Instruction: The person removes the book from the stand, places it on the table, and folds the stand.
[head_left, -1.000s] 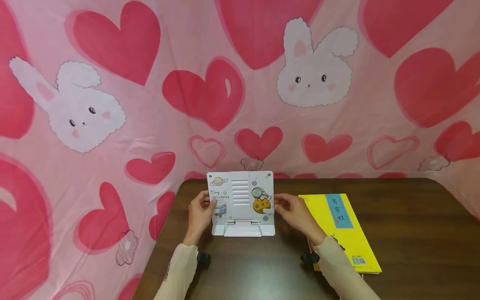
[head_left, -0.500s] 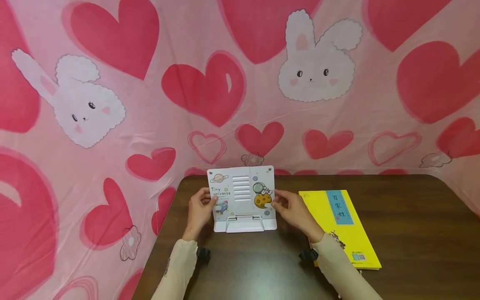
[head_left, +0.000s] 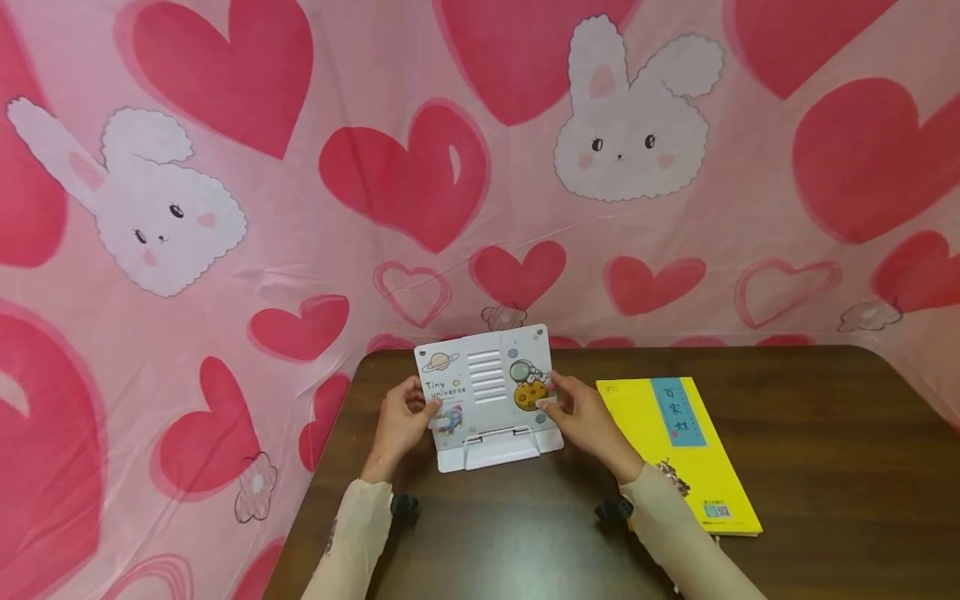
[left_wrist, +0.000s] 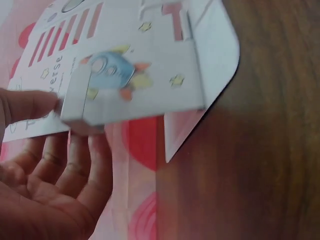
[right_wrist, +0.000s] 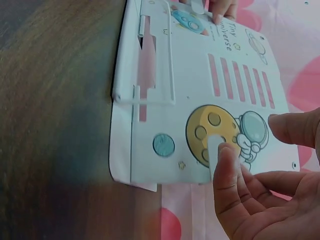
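Note:
A white book stand printed with "Tiny universe", a rocket and an astronaut is held up in front of me, tilted so its right side is higher in the head view. My left hand grips its left edge, thumb on the front beside a small white page clip, fingers behind. At the right edge, my right hand holds the stand near the other page clip, one fingertip on that clip. A wire page holder spans the bottom ledge.
A yellow book with a blue title strip lies on the dark wooden table, right of the stand and partly under the right forearm. Behind the table hangs a pink cloth with hearts and rabbits.
The book stand has turned from level to tilted, its right side going up and its lower edge shifting slightly right. Both hands have stayed on its sides.

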